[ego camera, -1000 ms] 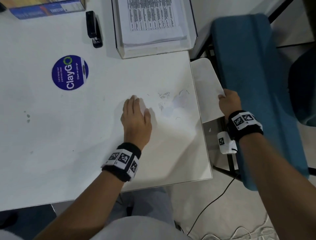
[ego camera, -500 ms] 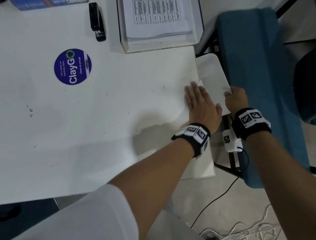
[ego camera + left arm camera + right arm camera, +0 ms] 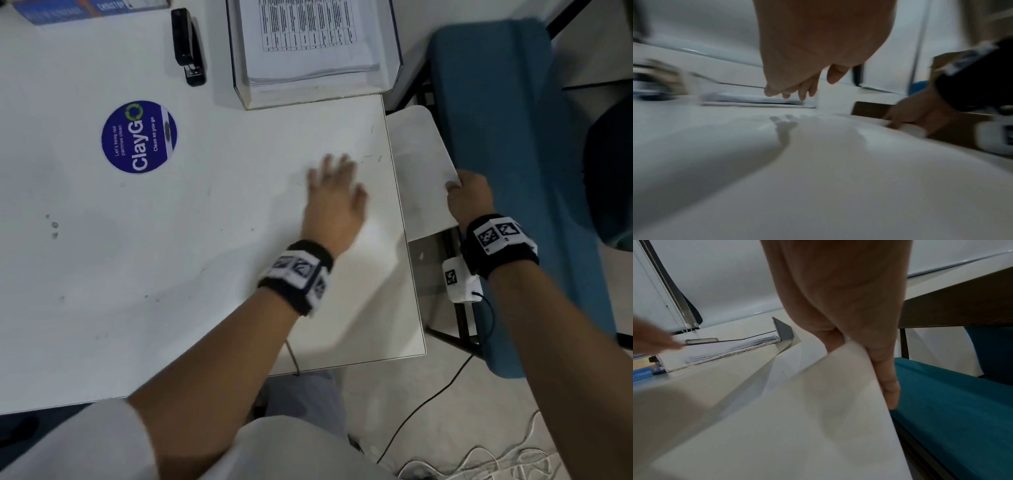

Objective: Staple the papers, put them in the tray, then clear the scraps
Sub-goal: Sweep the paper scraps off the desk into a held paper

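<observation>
Blank white sheet point(image 3: 419, 171) held level just past the table's right edge, pinched at its near right corner by the right hand point(image 3: 471, 198), thumb on top and fingers point(image 3: 888, 386) underneath. Beside that hand, to its right, a teal chair point(image 3: 507, 137). Left hand point(image 3: 334, 195) flat and spread, palm down low over the white table point(image 3: 171, 274), fingers straight, gripping nothing, blurred; whether touching the surface cannot be told. Between the two hands, a few faint specks point(image 3: 373, 158) near the table edge, too small to identify. Ahead of the left hand, a clear tray point(image 3: 239, 89) stacked with printed papers point(image 3: 308, 37). Left of the tray, a black stapler point(image 3: 188, 48) lying flat. Farther left of the left hand, a round blue ClayGo sticker point(image 3: 139, 137). At the far corner, a blue box point(image 3: 68, 8).
</observation>
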### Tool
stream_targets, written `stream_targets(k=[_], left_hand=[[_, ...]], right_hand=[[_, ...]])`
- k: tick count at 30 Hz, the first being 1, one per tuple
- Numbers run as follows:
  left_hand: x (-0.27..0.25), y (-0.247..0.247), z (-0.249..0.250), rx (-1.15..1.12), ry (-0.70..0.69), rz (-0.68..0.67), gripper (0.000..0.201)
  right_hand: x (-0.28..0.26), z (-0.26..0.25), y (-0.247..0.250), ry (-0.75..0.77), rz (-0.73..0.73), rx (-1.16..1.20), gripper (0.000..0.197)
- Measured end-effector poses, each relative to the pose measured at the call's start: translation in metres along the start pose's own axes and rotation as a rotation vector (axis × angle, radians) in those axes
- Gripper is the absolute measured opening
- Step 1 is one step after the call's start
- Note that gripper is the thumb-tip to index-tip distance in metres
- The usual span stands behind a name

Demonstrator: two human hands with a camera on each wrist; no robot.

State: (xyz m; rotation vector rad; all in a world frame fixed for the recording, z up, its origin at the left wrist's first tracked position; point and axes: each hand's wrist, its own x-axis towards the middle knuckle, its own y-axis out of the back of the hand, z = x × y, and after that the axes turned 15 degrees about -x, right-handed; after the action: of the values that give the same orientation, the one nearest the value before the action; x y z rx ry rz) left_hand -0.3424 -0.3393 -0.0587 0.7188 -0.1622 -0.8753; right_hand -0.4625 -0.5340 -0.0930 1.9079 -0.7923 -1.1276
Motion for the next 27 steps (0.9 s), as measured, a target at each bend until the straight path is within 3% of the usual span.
stream_targets(k=[2, 4, 10, 16, 19, 23, 25, 27], left_hand=[[-0.015, 0.023, -0.029, 0.04, 0.208, 0.109, 0.061], [-0.027, 0.03, -0.044, 0.046, 0.371, 0.124, 0.066], [-0.004, -0.018, -0.006, 0.078, 0.456, 0.006, 0.082], [0.049, -0.052, 0.036, 0.044, 0.206, -0.177, 0.078], [0.07, -0.068, 0.05, 0.133, 0.035, -0.356, 0.074], [0.078, -0.084, 0.057, 0.261, -0.084, -0.555, 0.064], [0.075, -0.08, 0.06, 0.254, -0.15, -0.548, 0.063], [0.068, -0.062, 0.062, 0.179, -0.187, -0.447, 0.063]], right_hand=[[0.001, -0.003, -0.001, -0.002, -0.005, 0.018, 0.028], [0.004, -0.007, -0.002, 0.002, -0.013, 0.015, 0.028], [0.009, -0.02, -0.004, 0.013, 0.026, -0.005, 0.027], [-0.001, -0.015, -0.004, -0.023, 0.084, 0.027, 0.028], [-0.004, -0.013, -0.002, -0.026, 0.088, 0.028, 0.028], [-0.005, -0.008, 0.001, 0.014, 0.101, 0.008, 0.025], [-0.004, -0.005, 0.003, 0.011, 0.093, -0.006, 0.023], [-0.005, -0.003, 0.005, -0.017, 0.082, -0.007, 0.024]])
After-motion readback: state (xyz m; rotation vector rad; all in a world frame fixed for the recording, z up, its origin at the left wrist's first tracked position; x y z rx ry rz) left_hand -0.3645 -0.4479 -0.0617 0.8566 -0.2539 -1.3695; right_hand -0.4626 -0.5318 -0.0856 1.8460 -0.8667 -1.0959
